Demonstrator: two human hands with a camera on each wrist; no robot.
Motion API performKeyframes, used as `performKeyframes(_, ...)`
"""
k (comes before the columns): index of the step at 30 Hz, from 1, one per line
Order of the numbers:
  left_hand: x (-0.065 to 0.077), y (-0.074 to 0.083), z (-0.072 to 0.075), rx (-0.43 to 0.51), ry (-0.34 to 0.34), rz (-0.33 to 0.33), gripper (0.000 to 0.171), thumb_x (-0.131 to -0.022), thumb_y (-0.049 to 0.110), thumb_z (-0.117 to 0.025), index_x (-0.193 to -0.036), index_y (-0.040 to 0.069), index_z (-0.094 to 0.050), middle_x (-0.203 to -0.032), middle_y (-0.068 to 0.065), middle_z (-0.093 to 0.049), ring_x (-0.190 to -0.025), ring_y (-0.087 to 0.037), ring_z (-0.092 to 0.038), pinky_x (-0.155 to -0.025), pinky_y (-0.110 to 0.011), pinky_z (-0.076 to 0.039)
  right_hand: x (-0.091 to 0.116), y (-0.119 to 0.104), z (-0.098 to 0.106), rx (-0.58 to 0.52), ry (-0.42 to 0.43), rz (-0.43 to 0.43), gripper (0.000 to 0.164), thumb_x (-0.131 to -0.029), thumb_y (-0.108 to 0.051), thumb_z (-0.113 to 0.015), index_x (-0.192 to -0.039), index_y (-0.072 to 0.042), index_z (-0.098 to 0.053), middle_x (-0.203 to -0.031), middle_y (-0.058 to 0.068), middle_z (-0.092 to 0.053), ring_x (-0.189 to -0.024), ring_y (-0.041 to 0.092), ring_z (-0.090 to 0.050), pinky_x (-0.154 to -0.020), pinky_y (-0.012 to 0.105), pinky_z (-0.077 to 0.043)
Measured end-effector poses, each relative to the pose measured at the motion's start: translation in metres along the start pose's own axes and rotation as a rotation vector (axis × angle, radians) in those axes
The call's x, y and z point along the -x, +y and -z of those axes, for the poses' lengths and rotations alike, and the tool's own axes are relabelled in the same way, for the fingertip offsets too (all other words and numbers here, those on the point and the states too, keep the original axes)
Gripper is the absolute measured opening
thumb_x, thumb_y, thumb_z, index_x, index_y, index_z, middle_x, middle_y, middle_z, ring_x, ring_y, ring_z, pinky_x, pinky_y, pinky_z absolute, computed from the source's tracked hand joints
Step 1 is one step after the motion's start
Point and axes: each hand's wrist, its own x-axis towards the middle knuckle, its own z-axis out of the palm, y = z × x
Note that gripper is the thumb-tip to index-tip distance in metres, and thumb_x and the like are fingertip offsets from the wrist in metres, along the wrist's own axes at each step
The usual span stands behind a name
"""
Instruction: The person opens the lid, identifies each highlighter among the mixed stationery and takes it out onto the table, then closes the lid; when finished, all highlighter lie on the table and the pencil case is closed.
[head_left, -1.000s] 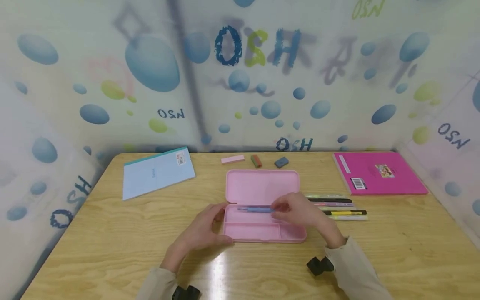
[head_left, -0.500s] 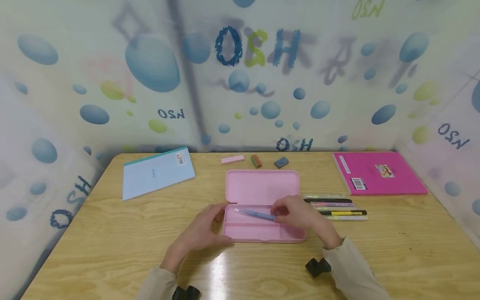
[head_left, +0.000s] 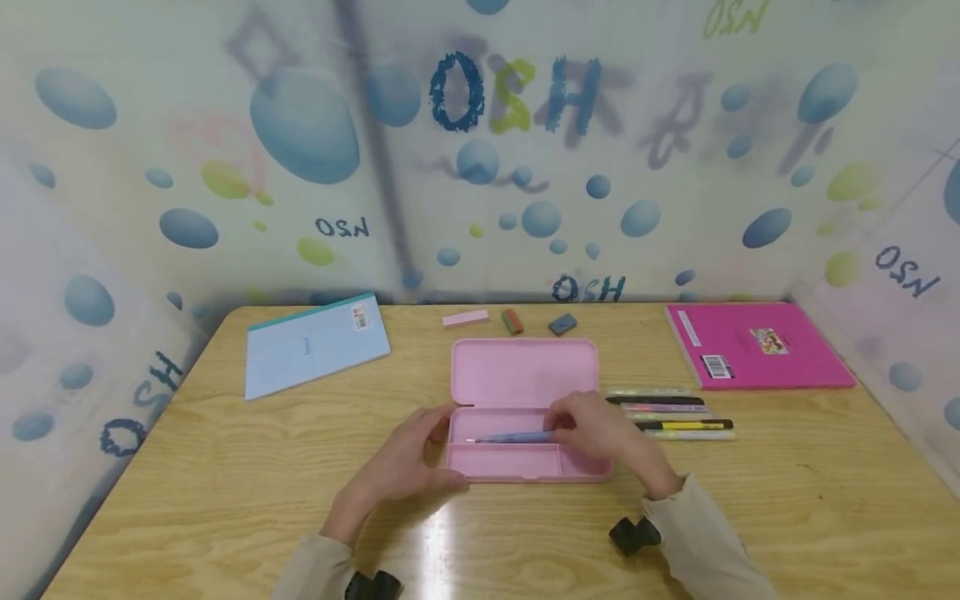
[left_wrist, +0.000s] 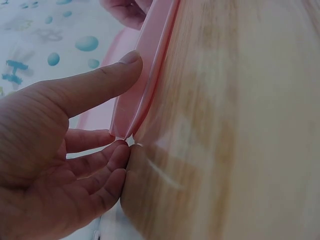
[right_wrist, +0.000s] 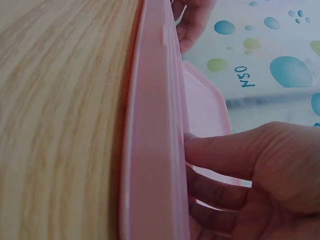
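An open pink pencil case (head_left: pixel 525 372) lies on the table, lid folded back. My left hand (head_left: pixel 408 454) holds its left end; in the left wrist view the thumb (left_wrist: pixel 107 80) lies against the front wall of the case and the fingers are at the end. With my right hand (head_left: pixel 596 423) I pinch a blue pen (head_left: pixel 513 437) lying lengthwise in the long rear compartment, close to the divider. The pen's right end is hidden by my fingers. In the right wrist view the case's front wall (right_wrist: pixel 155 125) hides the pen.
Several pens and markers (head_left: pixel 686 425) lie right of the case. Behind it sit a pink bar (head_left: pixel 465 319), a green-and-orange block (head_left: pixel 513 322) and a dark blue eraser-like block (head_left: pixel 563 324). A light blue notebook (head_left: pixel 318 350) is left, a magenta book (head_left: pixel 757 346) right.
The pen has come forward from the back of the rear compartment toward the divider, tilting midway and now nearly level with it. My right hand moved slightly with it; the left stayed put.
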Motion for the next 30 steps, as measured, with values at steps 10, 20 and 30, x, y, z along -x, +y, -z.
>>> performKeyframes(10,0.0,-0.001,0.001,0.006,0.004,-0.005,0.085,-0.066,0.028,-0.087,-0.139,0.011,-0.048,-0.109,0.0,-0.055,-0.098,-0.017,-0.05,-0.087,-0.04,-0.045,0.003,0.002,0.011,-0.076,0.002,0.148,0.006,-0.089,-0.007,-0.065,-0.093,-0.011,-0.068,-0.088,-0.003,-0.064,-0.079,0.013,-0.053,-0.072,0.029,-0.048)
performKeyframes(20,0.001,-0.001,0.001,0.004,0.005,-0.016,0.085,-0.065,0.028,-0.088,-0.139,0.011,-0.048,-0.109,-0.001,-0.055,-0.098,-0.017,-0.05,-0.088,-0.04,-0.045,0.0,0.01,0.014,-0.158,0.101,0.22,0.007,-0.087,-0.008,-0.068,-0.093,-0.013,-0.069,-0.082,-0.006,-0.063,-0.072,0.012,-0.053,-0.065,0.025,-0.048)
performKeyframes(30,0.0,0.001,0.0,0.013,0.013,-0.006,0.085,-0.064,0.027,-0.088,-0.137,0.008,-0.049,-0.11,-0.003,-0.056,-0.099,-0.018,-0.051,-0.089,-0.042,-0.045,0.001,0.014,0.018,-0.282,0.105,0.21,0.005,-0.086,-0.011,-0.07,-0.091,-0.012,-0.068,-0.085,-0.004,-0.066,-0.078,0.015,-0.06,-0.072,0.028,-0.052)
